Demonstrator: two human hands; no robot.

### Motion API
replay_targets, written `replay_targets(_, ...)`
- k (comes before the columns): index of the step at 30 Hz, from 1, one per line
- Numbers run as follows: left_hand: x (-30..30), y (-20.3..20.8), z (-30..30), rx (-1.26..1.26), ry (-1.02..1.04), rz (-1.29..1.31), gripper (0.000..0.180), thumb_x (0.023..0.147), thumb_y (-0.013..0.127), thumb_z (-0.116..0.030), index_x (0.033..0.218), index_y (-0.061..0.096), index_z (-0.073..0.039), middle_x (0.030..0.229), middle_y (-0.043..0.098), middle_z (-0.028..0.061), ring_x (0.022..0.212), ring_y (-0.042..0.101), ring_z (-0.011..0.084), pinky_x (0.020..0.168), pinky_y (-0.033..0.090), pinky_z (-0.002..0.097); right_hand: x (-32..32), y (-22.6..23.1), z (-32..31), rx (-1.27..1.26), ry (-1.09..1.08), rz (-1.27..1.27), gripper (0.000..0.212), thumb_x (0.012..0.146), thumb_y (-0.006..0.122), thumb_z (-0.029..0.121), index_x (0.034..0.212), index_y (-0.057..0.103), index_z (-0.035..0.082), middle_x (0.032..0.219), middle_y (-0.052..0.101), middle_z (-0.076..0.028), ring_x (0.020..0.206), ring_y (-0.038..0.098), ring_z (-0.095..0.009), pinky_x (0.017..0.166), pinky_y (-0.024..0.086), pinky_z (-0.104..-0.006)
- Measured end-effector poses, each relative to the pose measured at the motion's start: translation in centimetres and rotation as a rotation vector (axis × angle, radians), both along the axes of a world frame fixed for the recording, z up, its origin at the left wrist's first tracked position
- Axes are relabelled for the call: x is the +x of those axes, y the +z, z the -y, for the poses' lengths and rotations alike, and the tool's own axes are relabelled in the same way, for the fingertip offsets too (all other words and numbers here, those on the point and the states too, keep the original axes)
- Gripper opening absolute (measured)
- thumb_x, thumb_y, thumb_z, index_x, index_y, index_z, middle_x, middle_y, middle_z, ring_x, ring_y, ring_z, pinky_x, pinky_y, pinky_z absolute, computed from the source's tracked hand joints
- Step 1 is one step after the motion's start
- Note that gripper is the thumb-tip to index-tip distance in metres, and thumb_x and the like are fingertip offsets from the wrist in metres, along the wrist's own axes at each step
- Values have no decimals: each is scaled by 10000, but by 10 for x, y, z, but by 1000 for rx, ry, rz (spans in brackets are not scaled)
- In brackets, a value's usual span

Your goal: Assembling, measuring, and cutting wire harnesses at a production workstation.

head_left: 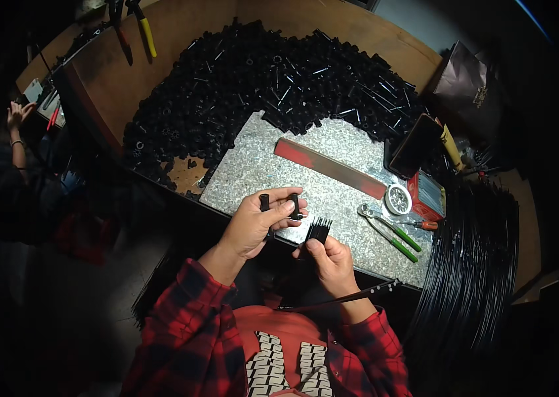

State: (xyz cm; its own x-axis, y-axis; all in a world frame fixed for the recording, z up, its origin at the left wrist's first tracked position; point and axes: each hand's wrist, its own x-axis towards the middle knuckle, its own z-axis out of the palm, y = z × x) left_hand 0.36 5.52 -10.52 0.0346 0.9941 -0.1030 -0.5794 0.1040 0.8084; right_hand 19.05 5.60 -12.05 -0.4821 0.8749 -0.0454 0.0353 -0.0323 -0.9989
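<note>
My left hand [250,225] is closed around small black tubular parts. One black tube [265,204] stands up between thumb and palm, and a second black part [294,206] is pinched at the fingertips. My right hand [334,262] grips a bundle of thin black cables [319,229], their pale metal-looking tips pointing up and away from me. These tips are just right of the left fingertips; whether they touch the pinched part I cannot tell. More cable ends [385,286] show beside my right wrist. Both hands are over the near edge of the speckled board [239,175].
A large heap of black parts [226,86] lies behind the board. On the board are a red-and-grey bar [329,169], green-handled pliers [392,233], a round white container [398,198] and a red box [428,198]. Long black cables [468,258] hang at right. Another person's hand [18,116] shows far left.
</note>
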Motion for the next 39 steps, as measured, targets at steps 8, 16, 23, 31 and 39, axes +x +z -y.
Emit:
replay_targets(8,0,0,-4,45,-16,-24,337,902,606,-76,1216,539,24,1043,643,108,853,630,116,744,524,226,-1,-1,0,-47,18,0,221,968,530,188,902,634,4,786,662,-23,732,583,-72,672,471,-232)
replay_targets(16,0,2,-3,8,-47,22,333,906,608,-108,1220,562,-6,984,667,75,787,617,75,624,435,161,-3,0,-1,-2,35,26,208,961,543,182,925,629,-5,795,658,-28,747,578,-79,692,467,-241)
replay_targets(23,1,0,-7,13,-61,23,315,899,619,-102,1195,572,-5,982,665,85,800,624,93,639,456,184,-2,3,-1,15,51,26,205,961,542,178,933,623,-8,793,653,-24,746,575,-78,695,464,-240)
replay_targets(31,4,-2,-8,-19,-72,69,306,887,640,-103,1170,580,0,965,660,87,798,627,110,692,497,218,-4,-1,-2,-2,52,11,191,958,547,163,951,623,-12,802,653,-23,749,576,-77,698,464,-236)
replay_targets(39,2,-7,-9,-3,-137,101,301,890,634,-94,1171,578,-1,977,656,83,818,638,119,723,522,232,-3,-3,-3,-1,87,32,230,977,509,185,1058,614,-4,835,652,-30,784,581,-86,727,459,-232)
